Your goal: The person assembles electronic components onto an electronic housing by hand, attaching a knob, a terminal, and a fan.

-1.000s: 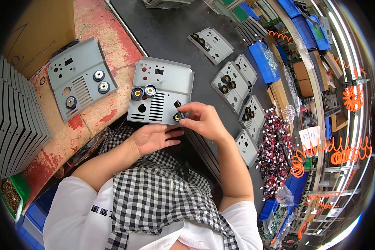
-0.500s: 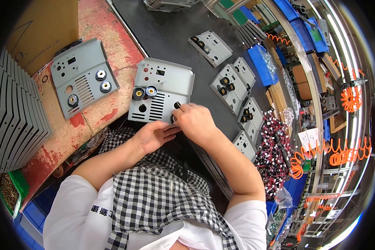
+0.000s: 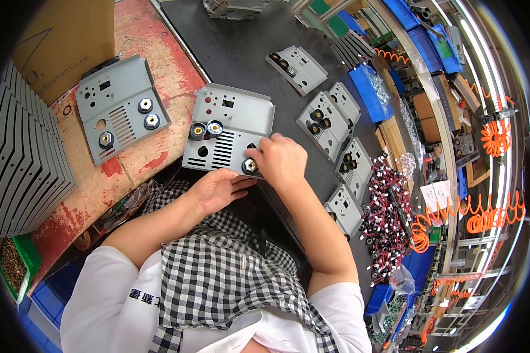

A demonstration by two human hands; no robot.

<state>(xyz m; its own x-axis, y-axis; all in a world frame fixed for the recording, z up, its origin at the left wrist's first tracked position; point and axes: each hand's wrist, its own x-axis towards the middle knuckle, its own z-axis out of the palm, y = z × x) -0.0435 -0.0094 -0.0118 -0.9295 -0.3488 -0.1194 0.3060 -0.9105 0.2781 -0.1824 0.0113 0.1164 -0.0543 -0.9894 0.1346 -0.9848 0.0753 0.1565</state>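
Currently, the left hand (image 3: 213, 192), fingers slightly parted, touches the gray panel (image 3: 248, 120); the right hand (image 3: 284, 162) curls beside a hex nut (image 3: 250, 165) (whether pinching, I cannot tell).

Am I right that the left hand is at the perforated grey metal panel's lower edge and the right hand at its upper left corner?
Not quite: in the head view, the right hand is at the lower right corner of the perforated grey metal panel; the left hand is as stated.

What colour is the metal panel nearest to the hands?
The panel is grey; the head view shows it best.
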